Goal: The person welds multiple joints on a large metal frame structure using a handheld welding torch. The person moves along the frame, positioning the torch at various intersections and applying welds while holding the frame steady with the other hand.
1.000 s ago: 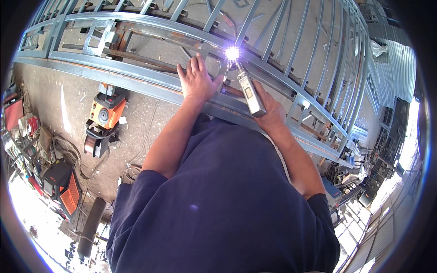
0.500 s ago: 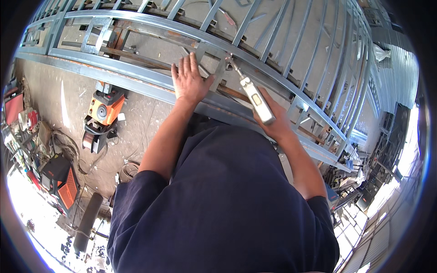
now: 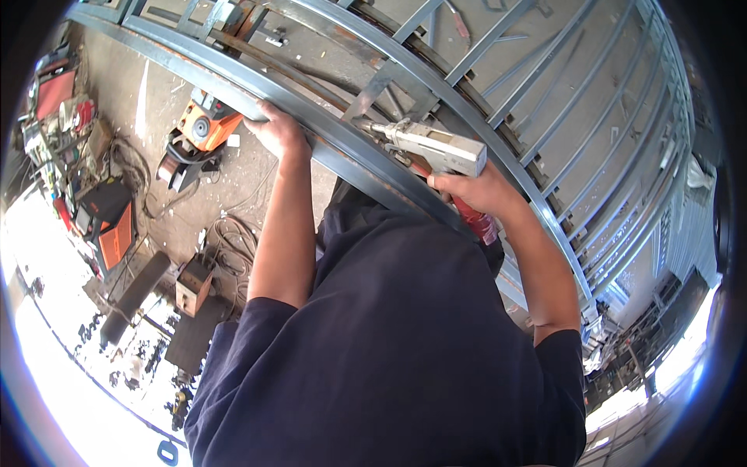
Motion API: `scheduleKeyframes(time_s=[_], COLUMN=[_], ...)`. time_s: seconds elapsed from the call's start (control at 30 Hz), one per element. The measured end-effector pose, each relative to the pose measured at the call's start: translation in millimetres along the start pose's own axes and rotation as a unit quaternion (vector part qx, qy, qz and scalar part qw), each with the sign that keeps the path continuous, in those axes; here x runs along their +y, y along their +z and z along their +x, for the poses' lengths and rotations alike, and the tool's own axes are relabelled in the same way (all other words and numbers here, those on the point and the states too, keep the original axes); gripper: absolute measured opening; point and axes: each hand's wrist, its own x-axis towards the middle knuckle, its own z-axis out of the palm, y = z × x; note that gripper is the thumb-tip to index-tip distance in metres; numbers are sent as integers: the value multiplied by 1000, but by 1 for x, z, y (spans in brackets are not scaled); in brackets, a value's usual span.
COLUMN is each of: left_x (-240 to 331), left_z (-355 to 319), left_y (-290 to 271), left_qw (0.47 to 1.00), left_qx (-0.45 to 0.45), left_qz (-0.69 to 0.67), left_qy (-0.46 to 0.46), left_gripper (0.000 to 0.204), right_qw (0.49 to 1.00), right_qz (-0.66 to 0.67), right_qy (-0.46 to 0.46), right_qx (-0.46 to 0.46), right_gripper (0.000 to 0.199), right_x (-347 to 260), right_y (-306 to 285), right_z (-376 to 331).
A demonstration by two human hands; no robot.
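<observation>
Head view: two hands, left hand [image 3: 274,128] on one steel frame [image 3: 327,132], right hand [image 3: 476,191] around one welding torch [image 3: 432,146].

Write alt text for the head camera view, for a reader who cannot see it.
Seen from above, a person in a dark shirt holds a pale welding gun in the right hand, its tip against a grey metal gate frame. The left hand grips the frame's rail. An orange machine and cables lie on the concrete floor.

grey steel frame [image 3: 327,128], white welding gun [image 3: 436,148] with red handle, navy shirt [image 3: 389,350], orange machine [image 3: 204,124].
</observation>
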Motion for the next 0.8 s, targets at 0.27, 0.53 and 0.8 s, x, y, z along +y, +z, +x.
scheduleKeyframes(time_s=[0.27, 0.53, 0.8], left_x=[11, 20, 17], left_z=[-2, -7, -5], left_y=[-2, 2, 5], left_qw=[992, 985, 985], left_qx=[33, 64, 76], left_qz=[113, 157, 152], left_qy=[-39, -37, -39], left_gripper=[75, 76, 78], right_qw=[998, 998, 997], right_qz=[41, 23, 29], right_qy=[-19, 9, 17], right_qx=[-44, -57, -66], right_gripper=[45, 43, 47], right_x=[13, 7, 9], right_y=[-12, -16, -16], right_z=[34, 33, 32])
